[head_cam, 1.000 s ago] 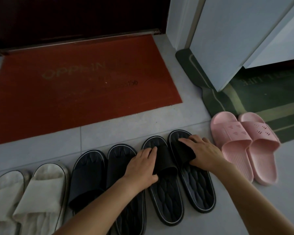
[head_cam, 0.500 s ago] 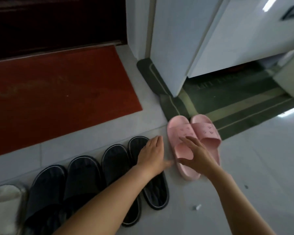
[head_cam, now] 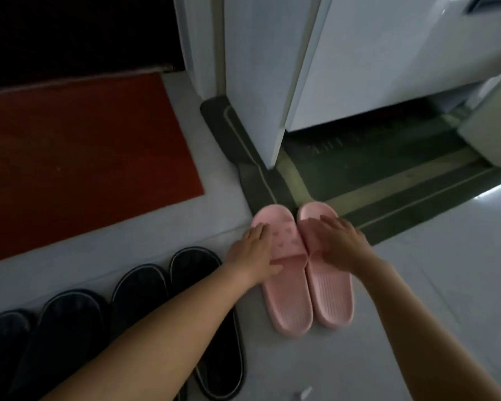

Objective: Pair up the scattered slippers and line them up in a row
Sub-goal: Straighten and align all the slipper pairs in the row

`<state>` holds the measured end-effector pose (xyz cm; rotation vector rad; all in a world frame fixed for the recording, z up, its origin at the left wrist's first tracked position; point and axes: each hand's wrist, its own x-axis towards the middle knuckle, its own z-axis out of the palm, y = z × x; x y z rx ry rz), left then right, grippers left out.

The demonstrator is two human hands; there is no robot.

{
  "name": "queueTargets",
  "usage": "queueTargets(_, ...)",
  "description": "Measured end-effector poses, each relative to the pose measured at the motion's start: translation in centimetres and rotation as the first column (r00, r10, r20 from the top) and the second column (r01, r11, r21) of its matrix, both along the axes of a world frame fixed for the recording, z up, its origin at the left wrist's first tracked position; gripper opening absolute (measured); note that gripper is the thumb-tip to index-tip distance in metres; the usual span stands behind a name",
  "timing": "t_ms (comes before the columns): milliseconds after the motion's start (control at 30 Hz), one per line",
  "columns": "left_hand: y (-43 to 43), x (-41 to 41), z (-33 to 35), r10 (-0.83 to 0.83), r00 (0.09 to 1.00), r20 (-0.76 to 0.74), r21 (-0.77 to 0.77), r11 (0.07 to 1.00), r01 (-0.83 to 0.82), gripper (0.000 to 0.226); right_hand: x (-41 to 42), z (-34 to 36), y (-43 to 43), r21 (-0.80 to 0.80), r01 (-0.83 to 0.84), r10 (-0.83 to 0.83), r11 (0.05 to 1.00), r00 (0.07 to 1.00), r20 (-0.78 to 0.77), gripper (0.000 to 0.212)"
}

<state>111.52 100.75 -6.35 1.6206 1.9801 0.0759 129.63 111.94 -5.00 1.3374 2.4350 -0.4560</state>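
Two pink slippers lie side by side on the grey floor, toes pointing away from me. My left hand (head_cam: 253, 251) grips the strap of the left pink slipper (head_cam: 287, 302) at its outer edge. My right hand (head_cam: 340, 243) lies over the strap of the right pink slipper (head_cam: 331, 296), fingers wrapped on it. To the left, several black slippers (head_cam: 141, 287) stand in a row, partly hidden under my left forearm.
A red doormat (head_cam: 78, 169) lies at the far left before a dark door. A green striped mat (head_cam: 373, 175) lies under a white cabinet door (head_cam: 258, 82), just beyond the pink slippers' toes. A small white scrap (head_cam: 305, 394) is on the floor near me.
Both hands left the black pair and moved right onto the pink pair. The view has swung right, so the white slippers are out of sight.
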Motion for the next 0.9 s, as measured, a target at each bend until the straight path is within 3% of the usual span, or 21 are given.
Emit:
queueTargets(200, -2.0, -0.5, -0.7, 0.058, 0.996, -0.067, 0.102, 0.993, -0.051, 0.086, -1.0, -0.9, -0.8, -0.015, 0.019, -0.022, 1.000, 0.979, -0.202, 0.060)
queueTargets(467, -5.9, -1.1, -1.2, 0.073, 0.995, -0.070, 0.129, 0.990, -0.063, 0.084, -2.9, -0.2, -2.6, 0.003, -0.114, 0.113, 0.993, 0.985, -0.127, 0.068)
queueTargets(900, -6.3, -0.6, -1.1, 0.090, 0.989, -0.119, 0.147, 0.987, -0.072, 0.079, -2.9, 0.2, -2.7, -0.015, -0.158, 0.156, 0.987, 0.985, -0.066, 0.071)
